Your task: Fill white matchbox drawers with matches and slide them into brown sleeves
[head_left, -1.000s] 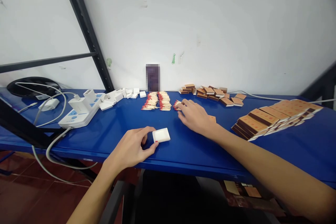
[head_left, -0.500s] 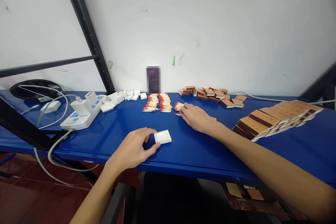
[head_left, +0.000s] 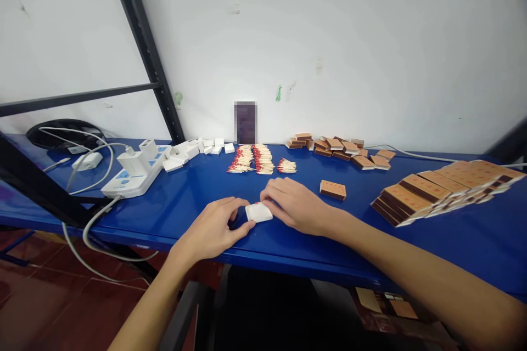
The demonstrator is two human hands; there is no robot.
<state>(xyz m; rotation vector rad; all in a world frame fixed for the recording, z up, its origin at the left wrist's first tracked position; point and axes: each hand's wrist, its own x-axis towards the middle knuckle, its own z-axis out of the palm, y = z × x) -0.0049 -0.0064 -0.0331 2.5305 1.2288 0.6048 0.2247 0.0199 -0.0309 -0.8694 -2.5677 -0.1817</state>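
A small white matchbox tray [head_left: 259, 213] lies on the blue tabletop between my hands. My left hand [head_left: 220, 225] grips its left end, thumb at the near side and fingers at the far side. Over the tray's right end, my right hand [head_left: 294, 205] is closed in a pinch; a tiny red match tip shows by the tray's far edge, while the rest of the matchstick is mostly hidden by the fingers. Behind them lie two large piles of red-tipped matches [head_left: 263, 160] and a smaller pile of matches [head_left: 287, 165].
White trays [head_left: 191, 149] are heaped at back left beside a power strip [head_left: 135, 178] with cables. Brown matchbox sleeves [head_left: 333, 145] lie at back right. One matchbox [head_left: 333, 189] sits right of my hand; stacked matchboxes [head_left: 428, 189] stand farther right.
My right hand has moved from the small match pile toward me and left, to the tray. That pile and the single matchbox are now uncovered. My left hand keeps its hold.
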